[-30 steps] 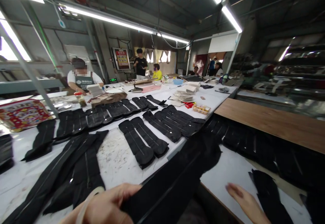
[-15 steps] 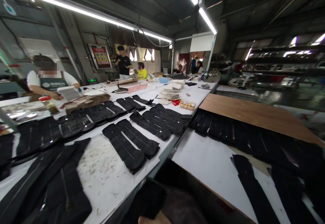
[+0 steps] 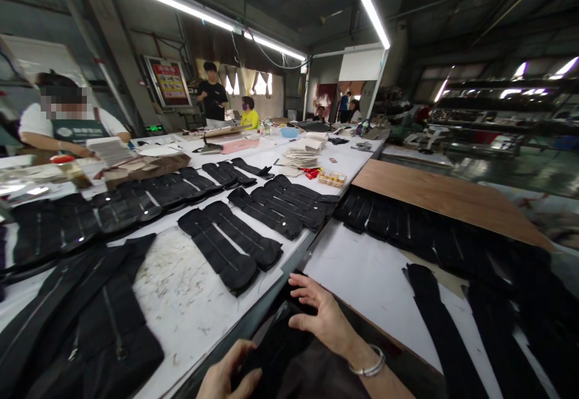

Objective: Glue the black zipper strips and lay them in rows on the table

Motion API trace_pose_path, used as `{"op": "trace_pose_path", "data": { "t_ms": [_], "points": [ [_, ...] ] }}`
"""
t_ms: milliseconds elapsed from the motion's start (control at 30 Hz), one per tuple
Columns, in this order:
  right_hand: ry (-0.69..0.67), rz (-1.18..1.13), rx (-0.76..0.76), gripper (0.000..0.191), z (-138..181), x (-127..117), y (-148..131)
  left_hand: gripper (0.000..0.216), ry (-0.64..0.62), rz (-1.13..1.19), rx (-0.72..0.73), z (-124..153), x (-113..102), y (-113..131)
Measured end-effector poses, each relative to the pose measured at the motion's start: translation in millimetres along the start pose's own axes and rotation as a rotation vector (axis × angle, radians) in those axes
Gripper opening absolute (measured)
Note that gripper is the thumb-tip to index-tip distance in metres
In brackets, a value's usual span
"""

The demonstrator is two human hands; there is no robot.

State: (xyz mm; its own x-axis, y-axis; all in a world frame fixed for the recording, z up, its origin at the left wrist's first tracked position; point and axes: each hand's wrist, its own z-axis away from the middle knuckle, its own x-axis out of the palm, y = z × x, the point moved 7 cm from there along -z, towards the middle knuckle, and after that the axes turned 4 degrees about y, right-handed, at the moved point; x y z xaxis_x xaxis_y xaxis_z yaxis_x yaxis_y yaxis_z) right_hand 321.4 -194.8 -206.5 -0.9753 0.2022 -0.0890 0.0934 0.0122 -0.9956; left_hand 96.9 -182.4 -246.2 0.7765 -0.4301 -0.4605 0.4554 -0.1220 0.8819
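My left hand (image 3: 226,378) is at the bottom edge, its thumb and fingers closed on a black fabric piece (image 3: 274,354). The piece lies low in the gap between two white tables. My right hand (image 3: 323,317), with a silver bracelet at the wrist, curls its fingers over the far end of the same piece. Just beyond my hands, a pair of black zippered pieces (image 3: 230,251) lies flat on the left table (image 3: 190,308).
Several more black pieces lie in rows across the left table and on the right table (image 3: 366,272). A wooden board (image 3: 443,197) covers the right table's far part. A person in an apron (image 3: 67,128) works at the far left. Paper stacks (image 3: 301,158) sit further back.
My view swung right and both hands dropped out of sight. Now both are back in view, closed on a black piece in the gap between the tables.
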Motion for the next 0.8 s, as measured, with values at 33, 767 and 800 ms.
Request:
{"op": "trace_pose_path", "data": {
  "t_ms": [33, 767, 800],
  "points": [
    [-0.043, 0.081, -0.047, 0.059, 0.3, 5.1, -9.2, 0.032, 0.002, -0.001, 0.004, 2.1, 1.8, 3.9],
    [-0.082, 0.331, -0.301, 0.014, -0.1, 35.1, -39.3, 0.021, 0.146, 0.100, -0.064, 7.0, 6.5, 13.4],
    [-0.084, 0.328, -0.289, 0.014, -0.4, 35.7, -38.9, 0.021, 0.148, 0.111, -0.069, 6.9, 6.8, 13.3]
  ]
}}
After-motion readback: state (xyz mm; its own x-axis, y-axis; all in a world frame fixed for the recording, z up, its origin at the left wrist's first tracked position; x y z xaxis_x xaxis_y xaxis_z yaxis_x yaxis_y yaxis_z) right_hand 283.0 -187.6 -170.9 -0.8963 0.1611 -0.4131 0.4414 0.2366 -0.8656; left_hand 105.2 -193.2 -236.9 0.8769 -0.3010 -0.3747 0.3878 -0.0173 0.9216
